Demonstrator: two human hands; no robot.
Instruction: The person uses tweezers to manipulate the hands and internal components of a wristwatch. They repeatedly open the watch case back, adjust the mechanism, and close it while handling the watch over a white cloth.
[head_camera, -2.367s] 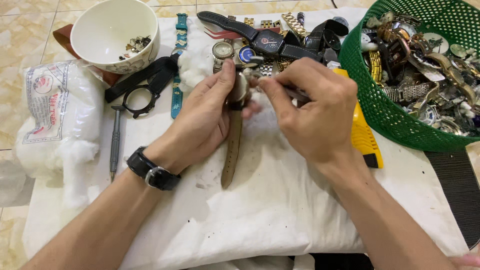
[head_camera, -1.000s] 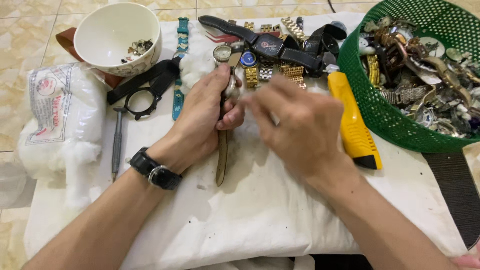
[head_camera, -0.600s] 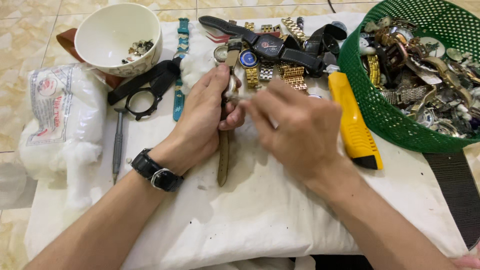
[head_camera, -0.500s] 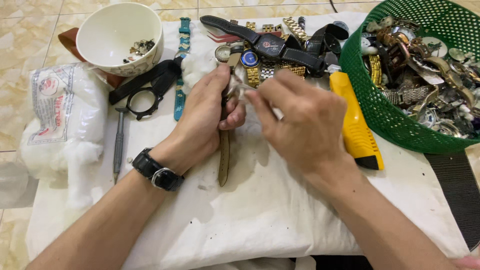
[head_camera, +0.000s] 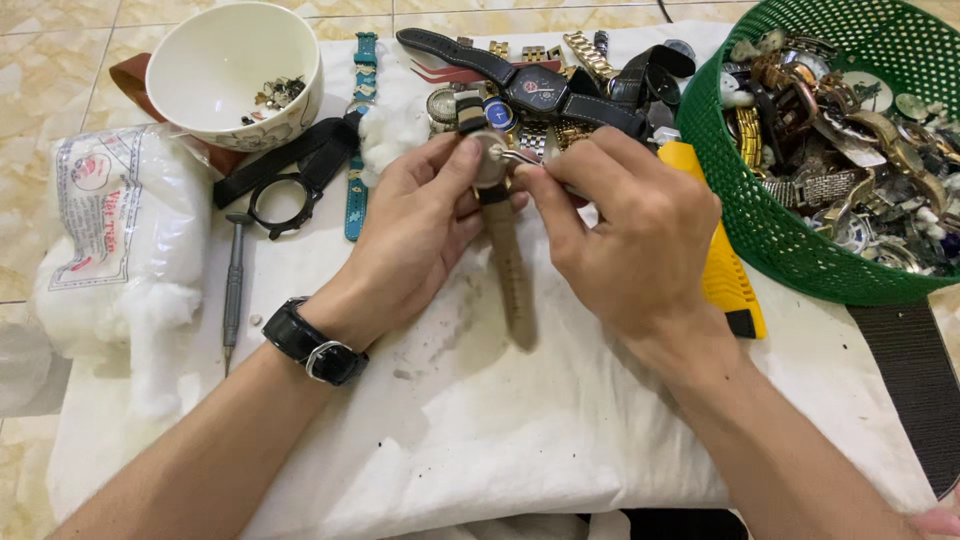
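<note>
The left hand (head_camera: 420, 235), a black wristwatch on its wrist, pinches the round metal case of a wristwatch with a tan strap (head_camera: 497, 215) between thumb and fingers, holding it above the middle of a stained white cloth (head_camera: 480, 420); the strap hangs toward the near side. The right hand (head_camera: 625, 235) is closed on a thin metal tool (head_camera: 520, 156), its tip touching the watch case. Just right of this hand lies a yellow utility knife (head_camera: 725, 275), partly hidden. Farther right stands a green perforated plastic basket (head_camera: 740, 190) heaped with watches and watch parts. Beyond the hands a row of assorted watches and metal bracelets (head_camera: 540, 85) lies on the cloth. To the far left stands a white ceramic bowl (head_camera: 205, 60) holding small parts, with a black watch case and strap (head_camera: 285, 195) and a slim grey screwdriver (head_camera: 233, 290) nearer, and a clear bag of white cotton wool (head_camera: 115, 240) at the left edge.
</note>
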